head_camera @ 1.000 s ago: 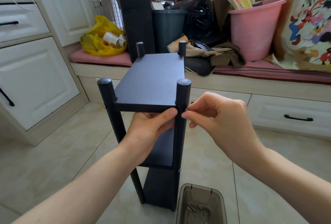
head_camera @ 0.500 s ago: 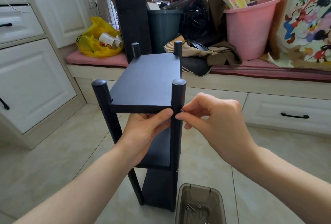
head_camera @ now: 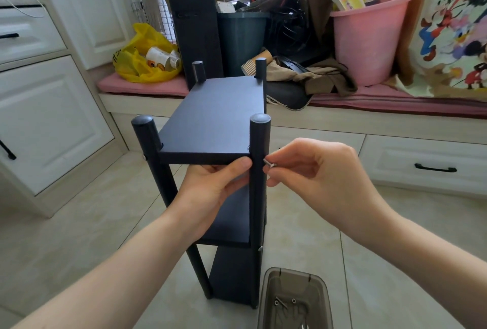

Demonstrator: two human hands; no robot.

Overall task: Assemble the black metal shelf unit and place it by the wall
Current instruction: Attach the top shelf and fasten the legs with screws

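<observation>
Smoky plastic tray point(head_camera: 290, 270) of spare screws point(head_camera: 282, 303), nearest. Left hand point(head_camera: 210, 189) grips the top shelf point(head_camera: 213, 118) by its front edge; right hand point(head_camera: 316, 176) pinches a screw point(head_camera: 269, 163), thumb and forefinger, beside the near-right post point(head_camera: 259, 139). Black shelf unit point(head_camera: 232, 273) stands on tile point(head_camera: 79, 223) before the cushioned bench point(head_camera: 395, 102) — misaligned holes could cross-thread or drop the screw.

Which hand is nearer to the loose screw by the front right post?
Right. The right hand pinches the screw at the right side of the front right post; the left hand is on the post's other side, gripping the top shelf by its front edge.
</observation>
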